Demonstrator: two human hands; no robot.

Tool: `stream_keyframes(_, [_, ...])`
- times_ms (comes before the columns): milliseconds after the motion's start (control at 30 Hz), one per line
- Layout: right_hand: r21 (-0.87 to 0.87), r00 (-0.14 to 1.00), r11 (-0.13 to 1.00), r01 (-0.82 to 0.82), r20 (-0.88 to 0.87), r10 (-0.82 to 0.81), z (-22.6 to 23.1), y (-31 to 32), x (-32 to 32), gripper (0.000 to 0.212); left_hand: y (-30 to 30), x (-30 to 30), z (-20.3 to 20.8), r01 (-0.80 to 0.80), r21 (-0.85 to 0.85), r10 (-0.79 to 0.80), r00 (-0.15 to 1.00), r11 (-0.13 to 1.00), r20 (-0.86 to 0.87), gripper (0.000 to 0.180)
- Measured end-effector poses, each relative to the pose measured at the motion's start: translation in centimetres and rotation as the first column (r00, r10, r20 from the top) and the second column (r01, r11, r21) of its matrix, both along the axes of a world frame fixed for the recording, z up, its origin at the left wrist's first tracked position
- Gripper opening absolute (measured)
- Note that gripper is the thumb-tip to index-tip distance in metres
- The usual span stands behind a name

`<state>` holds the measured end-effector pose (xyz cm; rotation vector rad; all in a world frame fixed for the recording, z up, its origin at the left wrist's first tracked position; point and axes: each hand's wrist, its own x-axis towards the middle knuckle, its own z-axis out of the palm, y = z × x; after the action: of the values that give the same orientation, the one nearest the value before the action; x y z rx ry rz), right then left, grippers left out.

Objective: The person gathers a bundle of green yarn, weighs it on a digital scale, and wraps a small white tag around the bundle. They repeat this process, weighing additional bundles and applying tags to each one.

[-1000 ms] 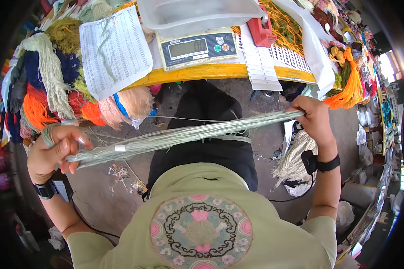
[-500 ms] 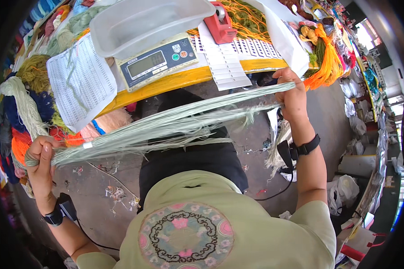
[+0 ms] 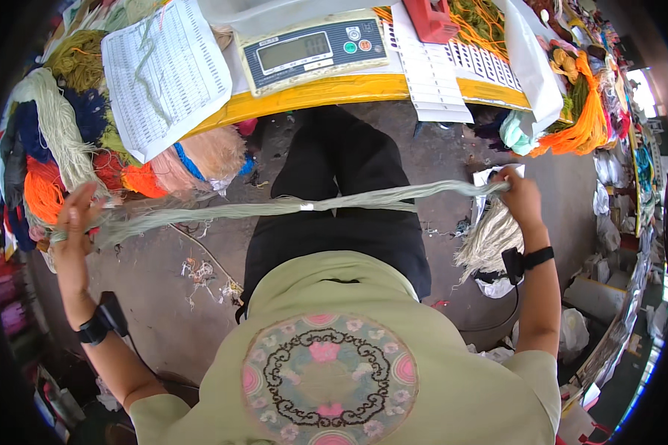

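Note:
A pale green skein of yarn (image 3: 364, 200) stretches across my lap between my hands, with a small white tag (image 3: 306, 207) around it. My right hand (image 3: 525, 199) is closed on its right end. At the other end my left hand (image 3: 74, 219) has its fingers partly raised, with a bit of green yarn looped around it. The yarn beside that hand is spread and blurred. Beyond the skein, a digital scale (image 3: 315, 52) stands on the yellow-edged table (image 3: 326, 93). A printed sheet (image 3: 167, 78) hangs over the edge left of it.
Colored yarn hanks (image 3: 59, 126) crowd the left side; an orange hank (image 3: 583, 111) hangs at the right. A red tape dispenser (image 3: 430, 18) and a label strip (image 3: 430, 81) are by the scale. Cream yarn (image 3: 492, 241) and thread scraps (image 3: 198, 278) lie low on the floor.
The skein has come nearer to me and narrowed from a wide fan into a slimmer bundle. My right hand has moved down and right; my left hand's fingers have lifted. My view has shifted.

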<state>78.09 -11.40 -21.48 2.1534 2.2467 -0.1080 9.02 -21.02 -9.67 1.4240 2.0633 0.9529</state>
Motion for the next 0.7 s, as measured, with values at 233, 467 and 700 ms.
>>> stream_keyframes(233, [0.156, 0.79, 0.846, -0.511, -0.304, 0.533, 2.3, 0.7, -14.5, 0.023, 1.7, 8.6, -2.3, 0.094, 0.17, -0.181, 0.761, 0.981, 0.622, 0.055])
stream_keyframes(467, [-0.19, 0.185, 0.455, -0.87, -0.981, -0.056, 10.9, -0.6, -33.2, 0.032, 5.9, 17.1, -1.5, 0.637, 0.429, -0.593, 0.765, 0.64, -0.252, 0.049])
stream_keyframes(700, [-0.095, 0.311, 0.409, -0.907, -0.808, 0.501, 17.8, 0.3, -34.5, 0.011, 3.0, 17.6, -5.7, 0.56, 0.532, -0.767, 0.54, 0.635, 0.346, 0.054])
